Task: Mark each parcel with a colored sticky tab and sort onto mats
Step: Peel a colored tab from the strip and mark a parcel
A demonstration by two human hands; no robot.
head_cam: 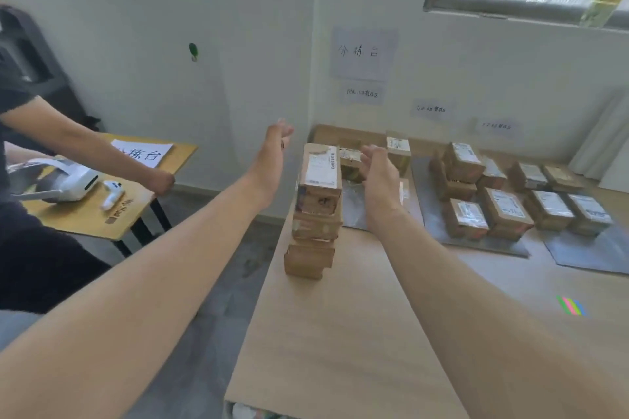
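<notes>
A tall stack of brown cardboard parcels [316,207] stands near the left edge of the wooden table [340,333]; the top parcel has a white label. My left hand [272,160] is raised to the left of the stack, fingers relaxed, holding nothing and apart from it. Just right of the stack's top is my right hand [377,177], fingers loosely curved, with nothing visibly in it. A strip of colored sticky tabs [571,305] lies on the table at the right. Several labelled parcels [503,207] sit on grey mats [439,231] at the back right.
Paper signs [362,53] hang on the wall above the mats. To the left, another person's arm [102,153] rests on a small wooden desk [95,214] holding a white headset [68,180] and controller. Grey floor separates the desk and table.
</notes>
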